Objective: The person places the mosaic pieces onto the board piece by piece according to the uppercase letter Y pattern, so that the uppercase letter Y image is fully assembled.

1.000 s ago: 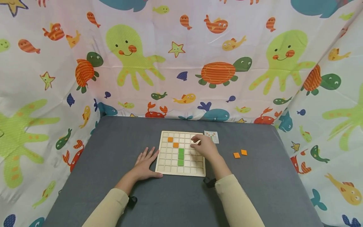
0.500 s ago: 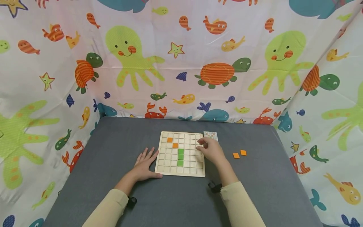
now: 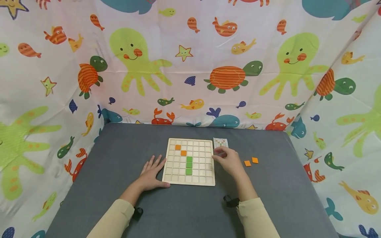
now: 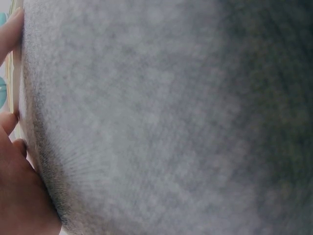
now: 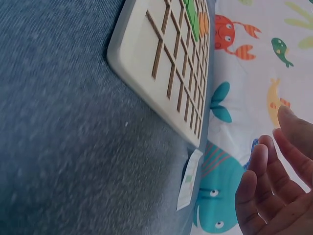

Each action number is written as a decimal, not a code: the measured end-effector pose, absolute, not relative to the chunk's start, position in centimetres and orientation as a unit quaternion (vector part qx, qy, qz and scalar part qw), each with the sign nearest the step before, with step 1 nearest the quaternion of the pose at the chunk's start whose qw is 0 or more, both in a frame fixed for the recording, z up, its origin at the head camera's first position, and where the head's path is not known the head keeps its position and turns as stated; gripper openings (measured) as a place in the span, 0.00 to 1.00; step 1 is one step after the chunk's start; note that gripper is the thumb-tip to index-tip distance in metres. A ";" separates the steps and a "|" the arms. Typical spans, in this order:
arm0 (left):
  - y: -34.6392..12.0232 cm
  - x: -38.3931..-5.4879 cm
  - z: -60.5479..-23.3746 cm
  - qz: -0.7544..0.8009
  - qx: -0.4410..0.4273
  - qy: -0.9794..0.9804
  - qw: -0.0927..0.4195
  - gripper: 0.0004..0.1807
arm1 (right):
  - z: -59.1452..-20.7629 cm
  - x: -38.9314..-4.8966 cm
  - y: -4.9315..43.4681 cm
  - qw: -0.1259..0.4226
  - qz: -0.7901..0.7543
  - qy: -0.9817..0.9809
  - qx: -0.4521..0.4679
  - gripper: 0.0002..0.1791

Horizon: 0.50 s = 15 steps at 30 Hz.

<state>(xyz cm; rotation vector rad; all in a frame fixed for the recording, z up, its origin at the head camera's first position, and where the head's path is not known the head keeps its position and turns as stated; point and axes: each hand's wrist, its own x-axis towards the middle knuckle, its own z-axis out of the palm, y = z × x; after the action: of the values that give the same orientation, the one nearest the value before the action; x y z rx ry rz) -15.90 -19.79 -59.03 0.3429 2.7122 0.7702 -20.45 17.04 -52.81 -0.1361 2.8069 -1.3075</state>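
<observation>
A pale wooden grid board (image 3: 203,182) lies on the table. Two orange square tiles (image 3: 177,147) sit diagonally in its upper left cells, with three green tiles (image 3: 189,165) in a column below them. My left hand (image 3: 150,175) rests with spread fingers along the board's left edge, its thumb at the lower left corner. Just off the board's right edge is my right hand (image 3: 230,161), its fingers loosely bent. In the right wrist view no tile shows between the relaxed fingers (image 5: 276,178).
A small printed pattern card (image 3: 220,142) lies beside the board's upper right corner, partly behind the right hand. Two loose orange tiles (image 3: 251,162) lie to the right on the grey table (image 3: 282,198). A sea-animal curtain (image 3: 184,109) surrounds the table's back and sides.
My right hand has moved rightward from over the board's right columns to beyond its edge, near the card. The left hand and the tiles stay in place.
</observation>
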 end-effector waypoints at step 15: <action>-19.7 -15.9 -58.9 0.264 0.119 0.945 0.153 0.67 | -53.2 -19.5 20.8 0.014 -0.422 0.907 0.008 0.22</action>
<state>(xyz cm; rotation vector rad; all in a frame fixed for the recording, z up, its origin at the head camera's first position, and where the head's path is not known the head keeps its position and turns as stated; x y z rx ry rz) -15.94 -19.69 -58.85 0.3421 2.7106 0.7580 -19.47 20.80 -53.16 0.0247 2.8235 -1.3133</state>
